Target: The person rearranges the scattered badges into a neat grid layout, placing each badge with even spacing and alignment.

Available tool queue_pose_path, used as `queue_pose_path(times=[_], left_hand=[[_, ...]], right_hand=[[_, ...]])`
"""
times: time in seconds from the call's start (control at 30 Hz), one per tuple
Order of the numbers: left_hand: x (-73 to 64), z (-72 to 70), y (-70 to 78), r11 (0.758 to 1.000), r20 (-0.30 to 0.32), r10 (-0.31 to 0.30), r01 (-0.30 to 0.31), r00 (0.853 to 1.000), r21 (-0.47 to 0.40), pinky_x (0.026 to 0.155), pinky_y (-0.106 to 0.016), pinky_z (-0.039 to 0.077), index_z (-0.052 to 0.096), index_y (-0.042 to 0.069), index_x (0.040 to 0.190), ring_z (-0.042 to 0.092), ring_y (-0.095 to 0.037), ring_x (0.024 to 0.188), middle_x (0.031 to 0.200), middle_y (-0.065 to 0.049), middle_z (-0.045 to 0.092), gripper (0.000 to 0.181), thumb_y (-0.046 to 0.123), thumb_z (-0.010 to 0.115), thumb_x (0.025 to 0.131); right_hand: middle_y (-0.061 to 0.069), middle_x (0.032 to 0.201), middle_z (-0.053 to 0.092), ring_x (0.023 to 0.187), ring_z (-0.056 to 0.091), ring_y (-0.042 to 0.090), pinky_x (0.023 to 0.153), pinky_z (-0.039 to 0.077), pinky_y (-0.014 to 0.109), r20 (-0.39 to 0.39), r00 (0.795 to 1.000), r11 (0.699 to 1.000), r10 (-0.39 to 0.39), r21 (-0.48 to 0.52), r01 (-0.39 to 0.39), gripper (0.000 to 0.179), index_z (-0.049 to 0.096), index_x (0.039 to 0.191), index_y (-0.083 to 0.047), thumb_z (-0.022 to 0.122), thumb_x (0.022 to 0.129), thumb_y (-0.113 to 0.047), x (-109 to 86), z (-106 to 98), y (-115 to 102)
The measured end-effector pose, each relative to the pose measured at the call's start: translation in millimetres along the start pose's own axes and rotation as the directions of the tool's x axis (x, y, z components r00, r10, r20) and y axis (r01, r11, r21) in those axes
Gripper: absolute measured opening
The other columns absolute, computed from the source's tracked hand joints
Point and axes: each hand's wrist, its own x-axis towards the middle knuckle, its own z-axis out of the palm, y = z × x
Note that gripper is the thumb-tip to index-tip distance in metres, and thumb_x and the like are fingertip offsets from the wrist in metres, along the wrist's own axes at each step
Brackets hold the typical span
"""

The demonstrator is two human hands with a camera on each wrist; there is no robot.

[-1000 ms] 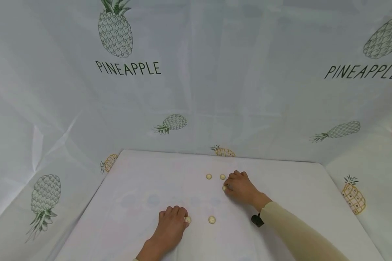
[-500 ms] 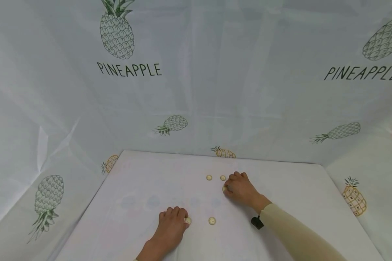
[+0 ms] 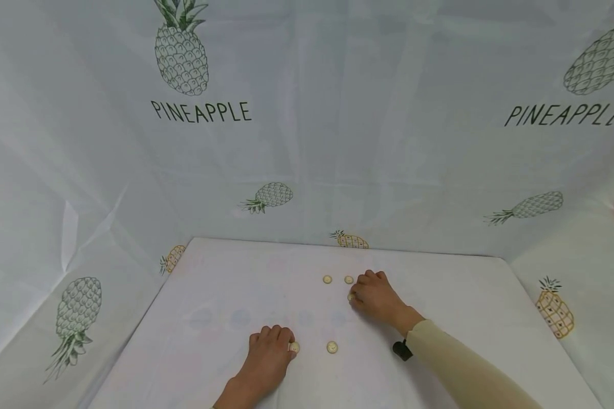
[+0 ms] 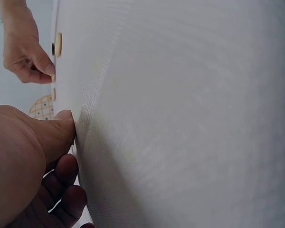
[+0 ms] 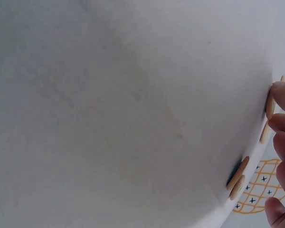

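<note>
Round beige buttons lie on the white-covered table. Near the front, my left hand (image 3: 267, 359) pinches one button (image 3: 294, 346) at the table surface between thumb and fingers; in the left wrist view its thumb (image 4: 57, 135) mostly hides that button. Farther back, my right hand (image 3: 377, 296) pinches another button (image 3: 351, 297) by its edges; the right wrist view shows this button (image 5: 270, 102) between thumb and index finger. Right of my left hand sits a loose button (image 3: 332, 347). Two more, a left one (image 3: 327, 279) and a right one (image 3: 349, 279), lie beyond my right hand's fingertips.
White cloth with printed pineapples (image 3: 181, 61) hangs behind and beside the table (image 3: 210, 272). A small black object (image 3: 402, 350) is at my right wrist, beside the beige sleeve (image 3: 460, 363). The table's far edge runs behind the loose buttons.
</note>
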Motion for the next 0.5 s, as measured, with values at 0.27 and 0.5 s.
queue_pose_path(times=[0.27, 0.5], left_hand=[[0.2, 3.3, 0.7, 1.0, 0.027, 0.001, 0.0, 1.0, -0.018, 0.083, -0.045, 0.042, 0.06, 0.021, 0.106, 0.044, -0.012, 0.086, 0.098, 0.007, 0.056, 0.023, 0.032, 0.077, 0.096], [0.6, 2.3, -0.6, 1.0, 0.027, 0.019, -0.019, 0.999, 0.005, 0.082, -0.046, 0.042, 0.06, 0.018, 0.108, 0.045, -0.014, 0.087, 0.098, 0.004, 0.056, 0.022, 0.03, 0.075, 0.097]], right_hand=[[-0.002, 0.098, 0.07, 0.092, 0.053, 0.019, 0.09, 0.043, 0.046, -0.053, 0.996, 0.998, 0.07, 0.01, -0.07, 0.014, 0.079, 0.101, -0.014, 0.082, 0.093, -0.025, -15.1, -16.3, 14.6], [-0.001, 0.091, 0.069, 0.088, 0.055, 0.02, 0.088, 0.043, 0.048, -0.124, 0.985, 0.992, 0.12, -0.009, -0.122, 0.01, 0.079, 0.095, -0.012, 0.083, 0.092, -0.022, -45.2, -40.4, 38.1]])
